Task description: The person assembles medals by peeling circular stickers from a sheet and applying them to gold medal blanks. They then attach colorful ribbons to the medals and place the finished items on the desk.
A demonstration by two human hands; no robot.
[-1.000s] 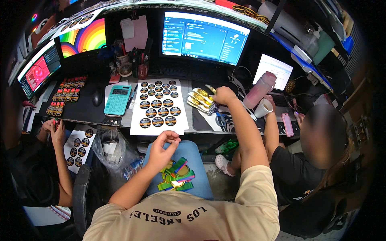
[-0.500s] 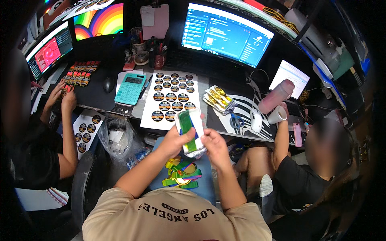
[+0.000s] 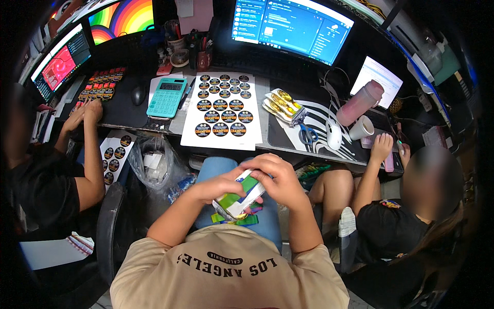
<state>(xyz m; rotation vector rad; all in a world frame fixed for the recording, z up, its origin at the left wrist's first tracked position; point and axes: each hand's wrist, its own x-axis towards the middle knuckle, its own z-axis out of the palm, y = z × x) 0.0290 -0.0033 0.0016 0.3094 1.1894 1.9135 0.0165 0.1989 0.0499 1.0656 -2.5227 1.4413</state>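
1. Clamped a flat packet (image 3: 240, 203) between left hand (image 3: 220, 187) and right hand (image 3: 276, 177), just above the blue jeans (image 3: 215, 167), pressing left thumb across its face and bending right fingers over its far side.
2. Since half a second ago, drew the packet closer to the beige shirt (image 3: 170, 265), tipped it over, and shifted the right hand from its side edge to its top.
3. Showed glossy white wrapping with a broad green band and some blue, roughly rectangular in outline.
4. Lost much of the packet beneath the fingers; could not make out its contents.
5. Directly below, left green ribbons (image 3: 250, 220) only partly visible, mostly covered, unlike half a second earlier.
6. Ahead, saw a smooth white sheet (image 3: 220, 140) of round black stickers in neat rows.
7. Right of it, saw shiny gold medals (image 3: 282, 104) in clear plastic, just beside blue-handled scissors (image 3: 307, 135).
8. Farther right, found a co-worker's hand (image 3: 381, 148) away from the white cup (image 3: 362, 127), near a pink phone (image 3: 389, 163), after being behind the cup half a second before.
9. Far left, could not make out anything under another co-worker's hands (image 3: 85, 114).
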